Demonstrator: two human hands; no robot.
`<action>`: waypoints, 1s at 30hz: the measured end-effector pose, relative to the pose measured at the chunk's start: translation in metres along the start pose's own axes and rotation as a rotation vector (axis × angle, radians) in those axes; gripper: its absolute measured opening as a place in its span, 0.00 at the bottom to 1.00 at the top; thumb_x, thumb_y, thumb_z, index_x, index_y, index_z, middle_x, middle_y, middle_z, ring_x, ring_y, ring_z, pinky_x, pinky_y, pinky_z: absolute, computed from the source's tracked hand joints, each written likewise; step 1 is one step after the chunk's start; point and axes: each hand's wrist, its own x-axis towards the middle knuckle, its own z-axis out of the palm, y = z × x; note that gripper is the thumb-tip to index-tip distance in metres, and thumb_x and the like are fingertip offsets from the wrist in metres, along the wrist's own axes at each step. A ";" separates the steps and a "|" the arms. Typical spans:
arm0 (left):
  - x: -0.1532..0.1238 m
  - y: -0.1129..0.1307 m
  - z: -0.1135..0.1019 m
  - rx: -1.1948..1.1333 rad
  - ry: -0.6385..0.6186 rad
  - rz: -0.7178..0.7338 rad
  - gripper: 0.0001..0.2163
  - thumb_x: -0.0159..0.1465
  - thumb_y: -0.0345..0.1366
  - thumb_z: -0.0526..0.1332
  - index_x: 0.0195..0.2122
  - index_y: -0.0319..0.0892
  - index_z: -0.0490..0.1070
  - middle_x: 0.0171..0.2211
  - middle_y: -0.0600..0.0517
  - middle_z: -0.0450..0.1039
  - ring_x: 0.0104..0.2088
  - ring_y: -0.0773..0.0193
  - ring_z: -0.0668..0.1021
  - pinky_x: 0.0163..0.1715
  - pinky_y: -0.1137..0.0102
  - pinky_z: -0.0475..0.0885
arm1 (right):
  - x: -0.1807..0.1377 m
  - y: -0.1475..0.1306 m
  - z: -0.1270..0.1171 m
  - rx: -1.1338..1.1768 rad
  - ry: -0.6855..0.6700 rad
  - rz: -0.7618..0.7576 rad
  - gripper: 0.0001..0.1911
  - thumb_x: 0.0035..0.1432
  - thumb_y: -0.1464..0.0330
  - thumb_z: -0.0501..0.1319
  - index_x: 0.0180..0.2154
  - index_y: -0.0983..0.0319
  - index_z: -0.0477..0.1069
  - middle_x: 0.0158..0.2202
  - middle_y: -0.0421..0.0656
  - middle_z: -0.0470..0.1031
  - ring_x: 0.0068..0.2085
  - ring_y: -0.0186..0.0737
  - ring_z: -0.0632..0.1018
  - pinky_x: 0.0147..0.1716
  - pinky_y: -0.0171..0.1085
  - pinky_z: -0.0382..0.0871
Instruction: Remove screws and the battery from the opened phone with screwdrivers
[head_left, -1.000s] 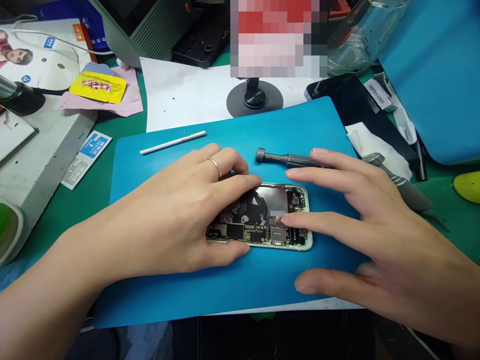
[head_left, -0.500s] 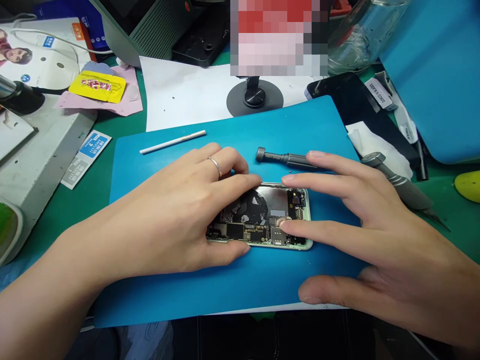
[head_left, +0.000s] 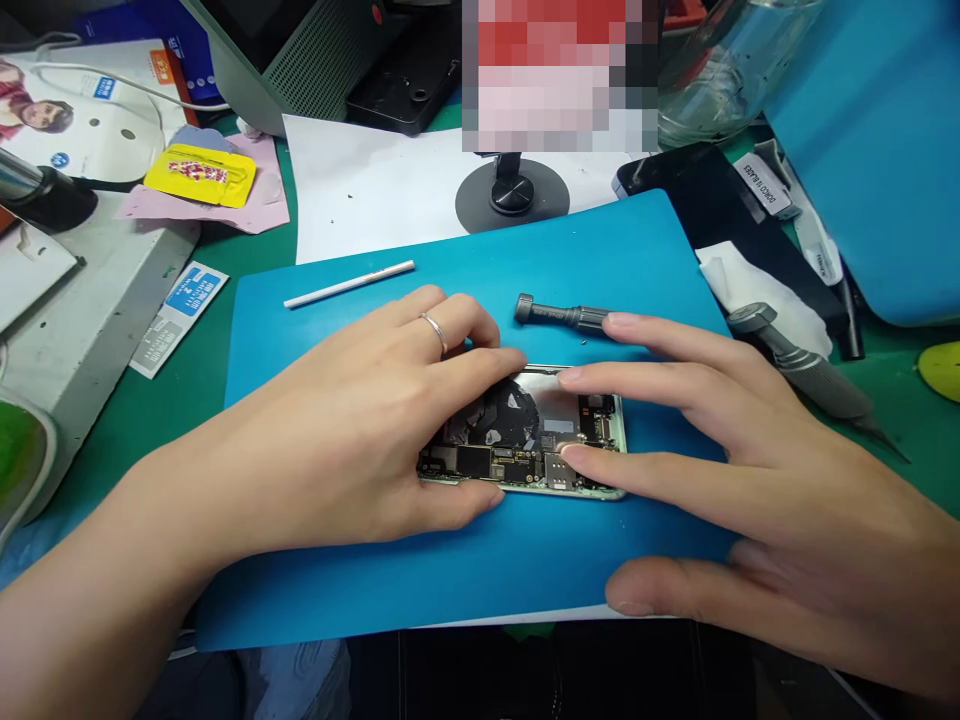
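An opened phone [head_left: 517, 466] lies flat on the blue mat [head_left: 465, 570], its circuit board, metal plate and dark round patch showing. My left hand [head_left: 367, 430], with a ring on one finger, grips the phone across its left part, thumb on the near edge and fingers on the far edge. That end of the phone is hidden under the palm. My right hand [head_left: 750, 460] has its fingers spread; one fingertip presses near the metal card slot and another rests by the far edge. Beyond them lies a dark screwdriver [head_left: 562, 312], partly covered by a right fingertip.
A white stick [head_left: 349, 285] lies on the mat's far left. To the right are a grey-handled pointed tool [head_left: 814, 370], a white tissue [head_left: 757, 295] and a small blade box [head_left: 763, 187]. A round black stand [head_left: 512, 195] and a glass jar [head_left: 731, 80] stand behind.
My right hand's upper fingers have shifted slightly left and nearer, with one fingertip now over the phone's metal plate. My left hand keeps its grip; the whole view has shifted slightly.
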 end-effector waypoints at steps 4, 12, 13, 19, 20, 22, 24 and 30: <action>0.000 0.000 0.000 0.017 0.005 0.004 0.25 0.69 0.48 0.67 0.63 0.42 0.74 0.59 0.42 0.73 0.53 0.47 0.77 0.51 0.54 0.77 | 0.000 -0.001 0.000 0.011 0.009 0.003 0.22 0.64 0.46 0.68 0.52 0.52 0.81 0.69 0.43 0.73 0.76 0.63 0.65 0.67 0.59 0.78; 0.001 0.001 0.000 0.015 0.006 0.006 0.23 0.68 0.47 0.67 0.61 0.42 0.75 0.58 0.42 0.74 0.54 0.47 0.77 0.52 0.55 0.77 | -0.002 0.000 0.003 0.000 0.016 0.016 0.21 0.67 0.48 0.67 0.53 0.52 0.80 0.70 0.43 0.71 0.77 0.60 0.64 0.66 0.60 0.78; 0.001 0.001 0.000 0.013 0.008 0.009 0.23 0.68 0.47 0.67 0.61 0.42 0.75 0.58 0.42 0.74 0.53 0.47 0.77 0.52 0.56 0.77 | -0.001 0.000 0.003 -0.007 0.017 0.016 0.21 0.67 0.49 0.66 0.53 0.53 0.80 0.70 0.44 0.71 0.77 0.59 0.64 0.66 0.59 0.78; 0.002 0.001 -0.001 0.014 0.018 0.020 0.23 0.68 0.45 0.68 0.60 0.39 0.76 0.57 0.41 0.74 0.51 0.48 0.77 0.50 0.55 0.77 | -0.002 -0.001 0.006 -0.017 0.022 0.015 0.22 0.68 0.48 0.65 0.54 0.54 0.78 0.70 0.46 0.70 0.77 0.58 0.62 0.69 0.59 0.73; 0.002 0.002 -0.001 0.014 0.018 0.020 0.23 0.68 0.45 0.68 0.60 0.39 0.76 0.57 0.41 0.74 0.50 0.48 0.77 0.50 0.55 0.77 | -0.002 -0.001 0.006 -0.017 0.020 0.018 0.22 0.68 0.48 0.65 0.54 0.54 0.78 0.71 0.46 0.69 0.78 0.58 0.61 0.69 0.59 0.73; 0.001 0.002 -0.002 0.010 0.017 0.019 0.23 0.68 0.45 0.67 0.61 0.38 0.76 0.56 0.41 0.74 0.50 0.49 0.77 0.51 0.55 0.77 | -0.001 0.000 0.007 -0.020 0.010 0.017 0.22 0.68 0.48 0.65 0.55 0.54 0.77 0.71 0.46 0.68 0.78 0.58 0.60 0.69 0.59 0.72; 0.000 0.002 -0.002 0.009 0.017 0.018 0.23 0.68 0.45 0.67 0.61 0.38 0.75 0.56 0.41 0.74 0.50 0.49 0.77 0.50 0.55 0.77 | 0.000 0.000 0.007 -0.032 0.006 0.009 0.23 0.67 0.48 0.66 0.55 0.55 0.77 0.71 0.47 0.69 0.77 0.59 0.61 0.68 0.60 0.73; 0.000 0.002 -0.001 0.019 0.018 0.011 0.23 0.68 0.45 0.68 0.61 0.41 0.74 0.57 0.41 0.74 0.51 0.49 0.77 0.51 0.56 0.78 | 0.000 0.000 0.007 -0.025 0.024 0.014 0.25 0.66 0.47 0.66 0.55 0.55 0.79 0.70 0.49 0.70 0.75 0.64 0.65 0.66 0.62 0.75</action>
